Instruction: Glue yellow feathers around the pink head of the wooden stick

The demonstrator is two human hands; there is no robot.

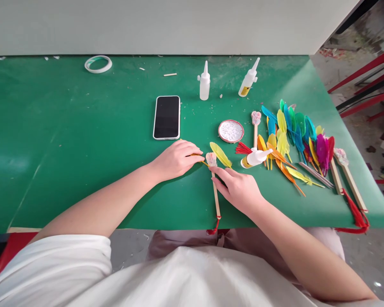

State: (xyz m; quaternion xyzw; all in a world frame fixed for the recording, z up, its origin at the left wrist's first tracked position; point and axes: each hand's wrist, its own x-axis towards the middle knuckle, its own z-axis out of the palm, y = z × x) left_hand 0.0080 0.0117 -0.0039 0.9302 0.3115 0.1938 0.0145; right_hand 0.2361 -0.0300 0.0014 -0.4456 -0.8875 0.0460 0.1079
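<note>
Our left hand [176,158] pinches the orange feather [205,163], quill angled rightward to the stick's head [211,158], beside our right hand [240,189], grip unclear.

Single head-worn view, looking forward and steeply down from seated wearer's eye level across green, smooth-surfaced tabletop [83,123]; white-shirted torso at bottom edge, closest to lens; pale, flat wall panel [166,27] at top, farther off; floor [355,42] visible at right.
</note>
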